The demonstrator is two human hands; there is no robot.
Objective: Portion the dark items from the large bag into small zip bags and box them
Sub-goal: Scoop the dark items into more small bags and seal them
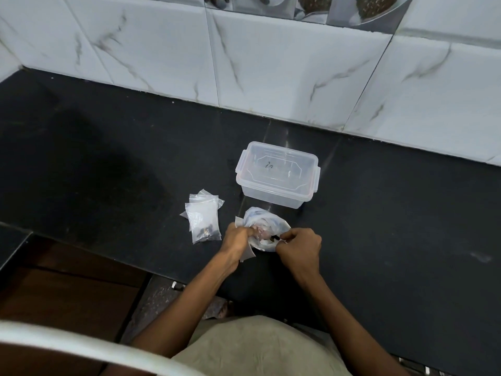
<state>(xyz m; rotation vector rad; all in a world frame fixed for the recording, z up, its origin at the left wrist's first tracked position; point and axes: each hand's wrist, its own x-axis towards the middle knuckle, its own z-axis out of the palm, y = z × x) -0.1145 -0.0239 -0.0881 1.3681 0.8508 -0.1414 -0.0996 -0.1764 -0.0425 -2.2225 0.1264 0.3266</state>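
Note:
The large clear bag (pixel 264 222) lies crumpled on the black counter (pixel 108 158), with a few dark items showing at its mouth. My left hand (pixel 238 236) grips its left edge, fingers reaching into the opening. My right hand (pixel 298 246) pinches the bag's right edge. To the left lies a small pile of clear zip bags (pixel 203 215); the top one holds some dark items at its bottom. Behind the large bag stands a clear plastic box (pixel 276 175) with its clip lid on.
A white marble-tiled wall (pixel 271 71) rises behind the counter. The counter's front edge runs just below my hands, with brown cabinet (pixel 67 289) and floor beneath. A white curved bar (pixel 81 346) crosses the lower left corner.

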